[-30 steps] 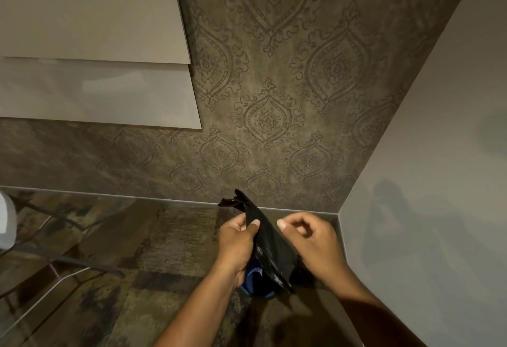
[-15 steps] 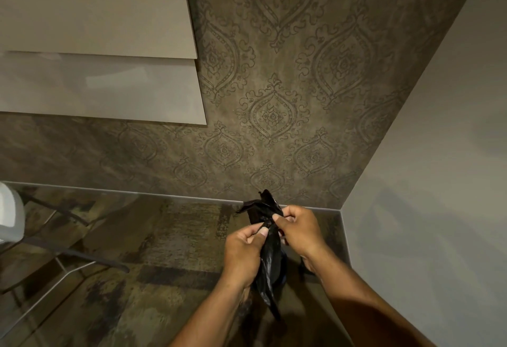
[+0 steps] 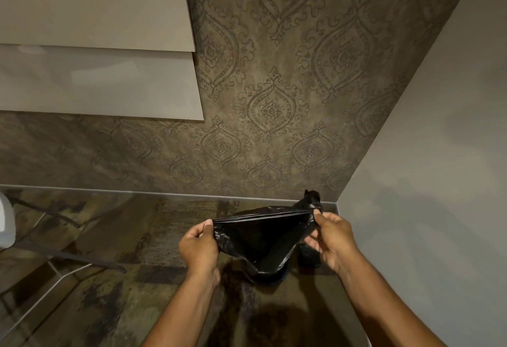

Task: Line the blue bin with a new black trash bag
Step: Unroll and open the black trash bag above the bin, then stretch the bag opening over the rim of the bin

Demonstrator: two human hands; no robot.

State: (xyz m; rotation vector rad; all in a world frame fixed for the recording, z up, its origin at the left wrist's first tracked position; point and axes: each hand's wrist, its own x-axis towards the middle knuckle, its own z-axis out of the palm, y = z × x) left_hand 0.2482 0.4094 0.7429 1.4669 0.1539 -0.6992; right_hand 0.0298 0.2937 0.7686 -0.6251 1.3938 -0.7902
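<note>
Black trash bag [image 3: 263, 239] between both hands

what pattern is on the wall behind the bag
An ornate damask medallion pattern, dark outlines on brownish-grey wall, seen in the head view behind the black trash bag.

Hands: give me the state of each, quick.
Left hand: closed, pinching the left end of the bag.
Right hand: closed, pinching the bag's right end.

Dim, warm indoor light; soft shadows fall on the plain wall [image 3: 428, 182] at right; glossy floor [image 3: 109, 237] below it shows reflections; wide-angle bending at edges.
</note>
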